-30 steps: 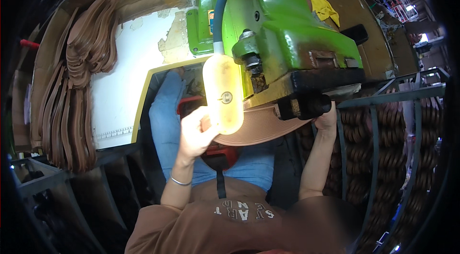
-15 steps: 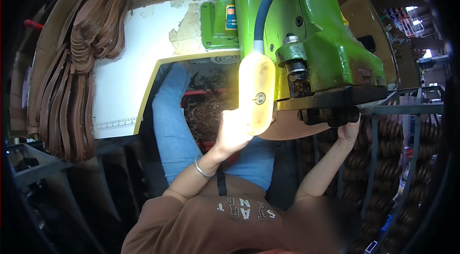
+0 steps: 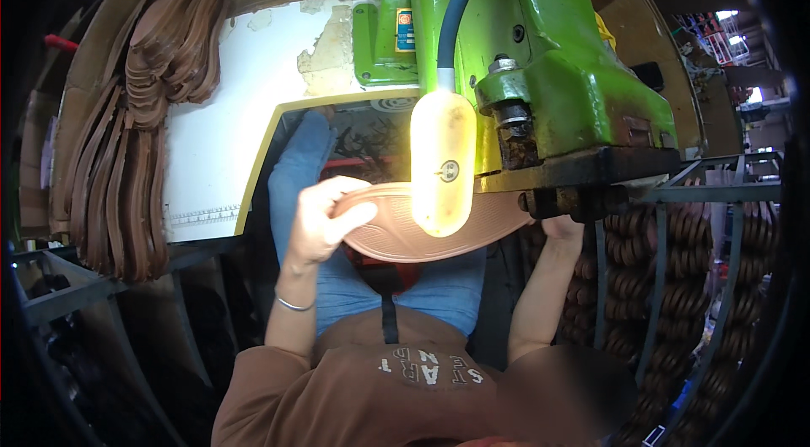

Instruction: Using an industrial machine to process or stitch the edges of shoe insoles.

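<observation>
A brown shoe sole [image 3: 384, 232] with a textured face lies across my lap under the front of a green machine [image 3: 582, 84]. My left hand [image 3: 321, 223] pinches its left end, with the thumb on the near face. At its other end my right hand [image 3: 564, 232] is closed around the tip, beside the machine's dark lower head [image 3: 582, 204]. That head hides part of the right fingers. A glowing yellow lamp [image 3: 443, 164] hangs in front of the sole and covers its middle.
Stacked brown soles [image 3: 126, 177] lie on the white tabletop [image 3: 228, 126] at the left, inside cardboard walls. Brown scraps show beneath the table cutout. At right, a metal rack [image 3: 654, 295] holds rows of brown soles. A blue hose [image 3: 460, 17] runs down to the lamp.
The sole has come out to the left from behind the lamp, showing more of its textured face. My left hand has moved left with its end; my right hand has also shifted left.
</observation>
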The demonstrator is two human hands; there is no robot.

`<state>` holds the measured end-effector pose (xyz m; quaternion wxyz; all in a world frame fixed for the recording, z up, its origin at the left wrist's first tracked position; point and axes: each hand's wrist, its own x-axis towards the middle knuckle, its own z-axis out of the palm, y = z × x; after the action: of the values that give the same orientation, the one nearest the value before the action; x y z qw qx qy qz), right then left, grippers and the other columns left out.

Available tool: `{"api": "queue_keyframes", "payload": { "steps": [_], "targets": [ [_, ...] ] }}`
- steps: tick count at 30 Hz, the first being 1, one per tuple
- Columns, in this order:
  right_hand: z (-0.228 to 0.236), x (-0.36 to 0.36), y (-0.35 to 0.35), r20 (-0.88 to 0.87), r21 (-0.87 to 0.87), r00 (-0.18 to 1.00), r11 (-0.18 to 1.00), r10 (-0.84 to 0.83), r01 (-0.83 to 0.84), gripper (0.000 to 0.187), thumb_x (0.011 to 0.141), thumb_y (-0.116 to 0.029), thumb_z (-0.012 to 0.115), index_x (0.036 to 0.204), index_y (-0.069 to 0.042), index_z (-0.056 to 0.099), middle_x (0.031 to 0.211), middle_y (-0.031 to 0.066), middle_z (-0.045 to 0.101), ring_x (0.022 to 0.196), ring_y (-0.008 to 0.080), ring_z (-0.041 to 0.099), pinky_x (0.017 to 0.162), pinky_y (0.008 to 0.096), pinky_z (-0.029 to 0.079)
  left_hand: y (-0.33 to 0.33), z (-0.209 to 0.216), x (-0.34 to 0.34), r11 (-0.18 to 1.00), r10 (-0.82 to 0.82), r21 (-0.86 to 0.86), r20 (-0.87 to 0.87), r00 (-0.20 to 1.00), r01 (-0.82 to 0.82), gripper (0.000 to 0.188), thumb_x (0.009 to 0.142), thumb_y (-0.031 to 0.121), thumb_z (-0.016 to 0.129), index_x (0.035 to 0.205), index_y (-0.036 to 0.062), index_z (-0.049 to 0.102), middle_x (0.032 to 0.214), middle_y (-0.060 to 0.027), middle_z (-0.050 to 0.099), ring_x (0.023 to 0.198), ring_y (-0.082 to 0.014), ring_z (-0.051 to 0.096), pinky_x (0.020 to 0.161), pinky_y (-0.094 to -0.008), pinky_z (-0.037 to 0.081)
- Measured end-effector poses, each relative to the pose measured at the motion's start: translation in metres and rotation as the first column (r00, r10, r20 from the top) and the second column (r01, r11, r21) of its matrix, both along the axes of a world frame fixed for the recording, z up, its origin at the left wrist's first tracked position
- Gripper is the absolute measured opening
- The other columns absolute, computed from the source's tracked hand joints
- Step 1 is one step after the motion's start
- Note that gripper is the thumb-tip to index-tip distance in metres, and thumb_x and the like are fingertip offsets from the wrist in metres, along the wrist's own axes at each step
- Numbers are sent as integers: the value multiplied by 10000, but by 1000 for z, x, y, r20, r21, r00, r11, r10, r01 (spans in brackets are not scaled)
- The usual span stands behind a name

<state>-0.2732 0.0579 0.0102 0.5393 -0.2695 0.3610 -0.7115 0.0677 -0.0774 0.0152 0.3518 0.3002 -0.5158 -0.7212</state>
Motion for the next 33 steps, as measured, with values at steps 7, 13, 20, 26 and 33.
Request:
{"api": "queue_keyframes", "payload": {
  "steps": [7, 13, 20, 26, 33],
  "targets": [
    [22, 101, -15, -434, 158, 887, 956, -157, 246, 424, 768, 46, 630, 1174, 19, 509, 1136, 96, 570, 1061, 188, 534, 951, 320, 392, -32, -11, 55, 993, 46, 112, -9, 999, -45, 188, 774, 23, 640, 943, -53, 611, 868, -88, 653, 773, -114, 599, 726, -234, 468],
    [29, 121, -37, -511, 144, 860, 988, 23, 59, 496, 759, 2, 684, 1202, 68, 470, 1148, 150, 573, 1068, 211, 550, 951, 325, 408, -10, -37, 98, 990, 21, 140, 47, 999, -27, 201, 767, 80, 718, 780, 55, 518, 755, -12, 602, 677, -43, 525, 638, -193, 428],
    [33, 127, -46, -531, 242, 847, 964, 38, 109, 440, 676, -51, 783, 1046, 80, 583, 1109, 95, 588, 1009, 130, 558, 873, 249, 437, 101, -84, 70, 892, -152, 444, 111, 982, 88, 196, 727, -35, 734, 791, 42, 565, 779, -25, 641, 702, -66, 597, 647, -206, 492],
    [27, 106, -6, -395, 326, 918, 938, 20, 121, 463, 685, -43, 758, 1083, 67, 550, 1061, 90, 594, 971, 149, 574, 873, 261, 449, 84, -40, 34, 719, 504, 623, -161, 848, -309, 297, 828, -17, 608, 1112, -24, 523, 1039, -129, 602, 984, -190, 581, 890, -337, 460],
    [-59, 88, 111, -61, 425, 988, 891, -144, 156, 384, 825, 4, 628, 1166, 29, 455, 1049, 130, 598, 871, 211, 620, 700, 344, 545, 66, -1, -44, 976, 43, 216, -152, 988, -9, 321, 821, 50, 663, 1117, -54, 593, 1021, -88, 653, 916, -115, 600, 840, -255, 473]
  ]
}}
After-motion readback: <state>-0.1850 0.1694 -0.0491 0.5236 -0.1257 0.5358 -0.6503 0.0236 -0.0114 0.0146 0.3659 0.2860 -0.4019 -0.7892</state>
